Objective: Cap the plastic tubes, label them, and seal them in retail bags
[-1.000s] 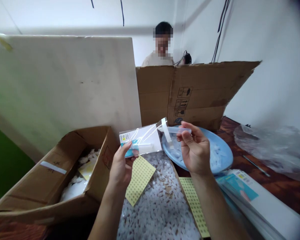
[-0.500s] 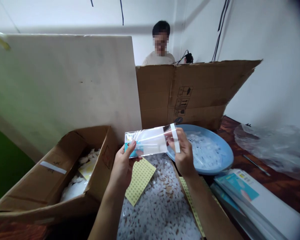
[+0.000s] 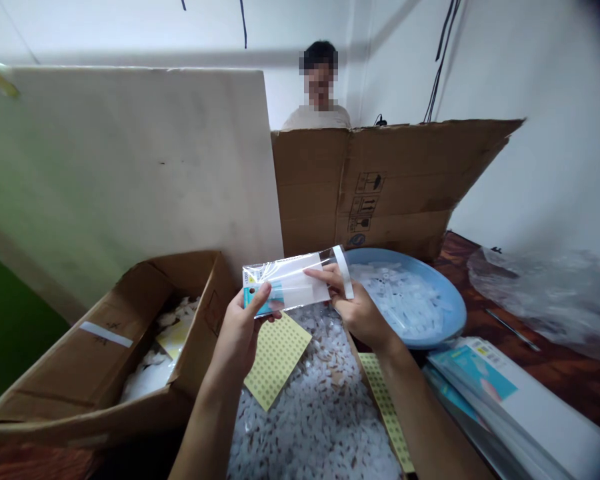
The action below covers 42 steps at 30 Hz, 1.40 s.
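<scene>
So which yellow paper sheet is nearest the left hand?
The dotted yellow paper sheet atop the small white pieces; the second lies by the right forearm, the third inside the brown cardboard box.

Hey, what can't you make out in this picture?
All in the head view:
Printed card in the clear bag: smallest lettering too small.
Left hand: fingers partly hidden behind that card.
Co-worker: hands hidden behind the cardboard sheet.
Lower-right packaging card: near end cut off by the edge.

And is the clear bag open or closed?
The bag is open: the right hand reaches behind the strip, one fingertip in front of the card.
</scene>
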### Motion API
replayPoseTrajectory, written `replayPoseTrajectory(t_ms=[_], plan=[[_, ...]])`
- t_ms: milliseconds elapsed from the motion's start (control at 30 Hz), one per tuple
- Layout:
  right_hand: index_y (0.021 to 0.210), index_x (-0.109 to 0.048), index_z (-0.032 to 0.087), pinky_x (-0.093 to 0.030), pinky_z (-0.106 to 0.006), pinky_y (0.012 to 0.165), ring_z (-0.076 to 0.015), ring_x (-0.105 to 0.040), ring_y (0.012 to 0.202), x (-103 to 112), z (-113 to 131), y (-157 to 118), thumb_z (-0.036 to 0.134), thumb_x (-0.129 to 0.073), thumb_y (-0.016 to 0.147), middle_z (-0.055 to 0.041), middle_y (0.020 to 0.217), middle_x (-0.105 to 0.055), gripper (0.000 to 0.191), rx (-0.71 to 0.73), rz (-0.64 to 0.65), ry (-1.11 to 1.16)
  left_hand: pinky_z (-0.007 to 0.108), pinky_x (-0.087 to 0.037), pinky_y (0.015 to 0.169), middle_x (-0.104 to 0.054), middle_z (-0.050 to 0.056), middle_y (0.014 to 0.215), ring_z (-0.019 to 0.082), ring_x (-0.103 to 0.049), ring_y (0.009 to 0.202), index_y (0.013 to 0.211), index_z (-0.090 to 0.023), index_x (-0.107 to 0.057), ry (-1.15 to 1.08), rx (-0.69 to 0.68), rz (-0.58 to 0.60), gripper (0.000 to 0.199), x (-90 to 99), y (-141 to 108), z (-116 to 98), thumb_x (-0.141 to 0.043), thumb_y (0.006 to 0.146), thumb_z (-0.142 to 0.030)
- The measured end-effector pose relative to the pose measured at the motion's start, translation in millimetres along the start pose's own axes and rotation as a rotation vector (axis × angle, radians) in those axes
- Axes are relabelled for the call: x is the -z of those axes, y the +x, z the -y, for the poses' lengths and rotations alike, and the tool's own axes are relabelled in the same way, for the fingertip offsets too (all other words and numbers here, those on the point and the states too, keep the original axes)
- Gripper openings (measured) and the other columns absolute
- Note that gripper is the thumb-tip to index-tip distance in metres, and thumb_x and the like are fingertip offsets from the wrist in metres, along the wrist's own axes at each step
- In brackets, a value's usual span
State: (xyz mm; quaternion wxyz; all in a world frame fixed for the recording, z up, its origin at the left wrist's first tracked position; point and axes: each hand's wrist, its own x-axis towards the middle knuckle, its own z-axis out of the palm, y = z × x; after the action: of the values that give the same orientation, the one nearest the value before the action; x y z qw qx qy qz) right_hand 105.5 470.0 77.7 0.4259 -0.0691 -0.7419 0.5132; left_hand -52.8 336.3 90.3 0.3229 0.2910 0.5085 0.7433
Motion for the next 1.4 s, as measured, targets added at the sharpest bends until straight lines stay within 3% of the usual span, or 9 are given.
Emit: replayPoseTrajectory(t_ms=[200,567,767,933,1033,1133,1200,1300,1400], plan=[[0.119,-0.076,0.034,-0.046,-0.032,0.074,-0.0172,-0.052,0.083,7,1,-2,0.011,-0.053,0.089,-0.0037,0.106,-0.061,0.045,0.008,-0.114,0.021,0.019,-0.050,0.058,-0.064,0.002,0.083,0.010,-0.058,0.067,0.101,-0.012,-0.069,-0.077,-0.026,-0.045,0.041,1.4,2,-1,-0.083,0.080,-0.045],[0.124,-0.076,0.032,-0.048,-0.033,0.084,-0.0191,-0.057,0.097,-2,-1,-2,0.017,-0.054,0.092,-0.0046,0.112,-0.061,0.042,-0.055,0.050,0.063,0.020,-0.051,0.060,-0.064,0.001,0.078,0.010,-0.057,0.065,0.103,-0.013,-0.068,-0.082,-0.053,-0.021,0.041,0.2,2,0,-0.079,0.084,-0.048],[0.128,-0.072,0.035,-0.049,-0.036,0.087,-0.0202,-0.059,0.097,-2,2,-2,0.015,-0.055,0.089,-0.0027,0.115,-0.067,0.047,-0.059,-0.026,0.080,0.020,-0.050,0.060,-0.066,0.002,0.075,0.011,-0.059,0.063,0.103,-0.014,-0.066,-0.033,-0.048,-0.011,0.043,-0.1,2,-1,-0.076,0.085,-0.051],[0.128,-0.073,0.032,-0.046,-0.038,0.098,-0.0226,-0.059,0.110,-4,0,-1,0.013,-0.054,0.087,-0.0029,0.121,-0.068,0.049,-0.064,0.036,0.100,0.021,-0.052,0.060,-0.066,0.002,0.074,0.012,-0.060,0.063,0.100,-0.014,-0.067,-0.001,-0.069,-0.035,0.042,-2.4,1,-3,-0.079,0.083,-0.050],[0.126,-0.072,0.029,-0.049,-0.034,0.084,-0.0203,-0.061,0.095,-3,-9,1,0.018,-0.059,0.087,-0.0038,0.110,-0.069,0.042,-0.117,-0.093,0.158,0.021,-0.050,0.057,-0.069,0.003,0.079,0.012,-0.062,0.062,0.106,-0.015,-0.068,-0.004,-0.089,-0.104,0.047,-1.3,3,-1,-0.078,0.082,-0.053],[0.116,-0.072,0.027,-0.049,-0.030,0.068,-0.0177,-0.060,0.082,3,-14,3,0.027,-0.066,0.088,-0.0031,0.099,-0.068,0.028,-0.167,-0.281,0.273,0.022,-0.050,0.059,-0.073,0.005,0.090,0.015,-0.068,0.072,0.110,-0.017,-0.068,0.046,-0.236,-0.234,0.043,1.5,4,3,-0.073,0.088,-0.054],[0.109,-0.073,0.024,-0.050,-0.030,0.067,-0.0191,-0.062,0.085,6,-12,4,0.036,-0.067,0.089,-0.0053,0.102,-0.070,0.024,-0.209,-0.285,0.353,0.026,-0.055,0.072,-0.074,0.007,0.101,0.018,-0.070,0.087,0.111,-0.019,-0.071,0.197,-0.387,-0.248,0.035,3.0,3,5,-0.069,0.093,-0.048],[0.110,-0.074,0.022,-0.055,-0.036,0.077,-0.0244,-0.066,0.098,6,-3,5,0.051,-0.060,0.094,-0.0097,0.111,-0.072,0.035,-0.235,-0.215,0.508,0.037,-0.056,0.095,-0.069,0.007,0.125,0.022,-0.066,0.113,0.126,-0.027,-0.071,0.585,-0.705,-0.067,0.030,3.6,0,6,-0.067,0.096,-0.030],[0.113,-0.072,0.023,-0.056,-0.038,0.080,-0.0257,-0.067,0.102,1,-1,7,0.060,-0.058,0.094,-0.0091,0.115,-0.073,0.044,-0.241,-0.234,0.626,0.046,-0.053,0.105,-0.062,0.006,0.139,0.025,-0.057,0.127,0.139,-0.036,-0.062,1.010,-1.018,0.204,0.054,3.0,-1,9,-0.061,0.093,-0.007]])
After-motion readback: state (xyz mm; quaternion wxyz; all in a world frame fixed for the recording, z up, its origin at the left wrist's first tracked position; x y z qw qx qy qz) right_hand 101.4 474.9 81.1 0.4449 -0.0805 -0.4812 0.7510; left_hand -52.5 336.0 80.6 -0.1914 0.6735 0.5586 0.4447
